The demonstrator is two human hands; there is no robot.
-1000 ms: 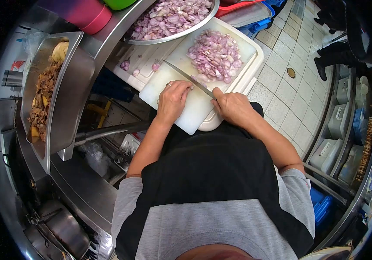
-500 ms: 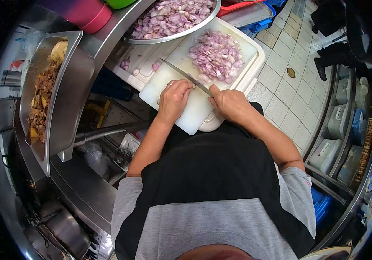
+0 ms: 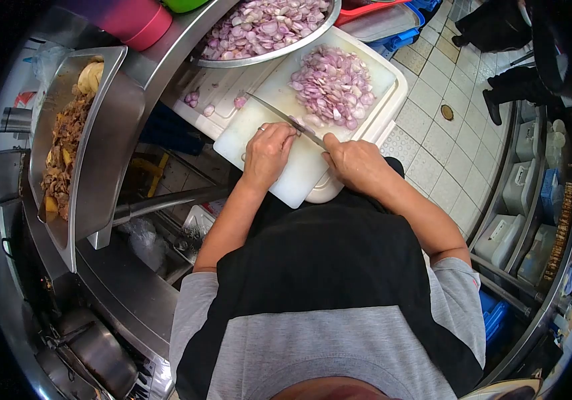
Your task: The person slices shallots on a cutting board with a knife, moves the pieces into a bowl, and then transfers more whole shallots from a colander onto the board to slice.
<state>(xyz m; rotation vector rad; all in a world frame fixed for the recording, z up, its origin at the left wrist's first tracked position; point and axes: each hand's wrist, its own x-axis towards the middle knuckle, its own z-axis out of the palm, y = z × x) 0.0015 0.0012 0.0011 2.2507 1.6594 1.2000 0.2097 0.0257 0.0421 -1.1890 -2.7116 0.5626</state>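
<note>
My right hand [image 3: 354, 159] is closed around the handle of a knife [image 3: 282, 117], whose blade points up and to the left over a white cutting board [image 3: 279, 175]. Close to the blade's lower side, my left hand [image 3: 269, 152] has its fingers curled and pressed on a small shallot [image 3: 297, 133], mostly hidden by the fingertips. A pile of sliced shallots [image 3: 332, 87] lies on the board beyond the knife. Several whole peeled shallots [image 3: 209, 110] rest left of the board, on the white surface under it.
A large metal bowl [image 3: 232, 65] of sliced shallots stands beyond the board. At left, a steel pan [image 3: 109, 113] holds cooked meat, beside a pink container [image 3: 149, 33]. Shelves with lidded tubs [image 3: 499, 240] line the right. People in dark clothes [image 3: 496, 27] stand on the tiled floor.
My hands and the knife have hardly shifted. At the upper right, a person in dark clothes has come further into view.
</note>
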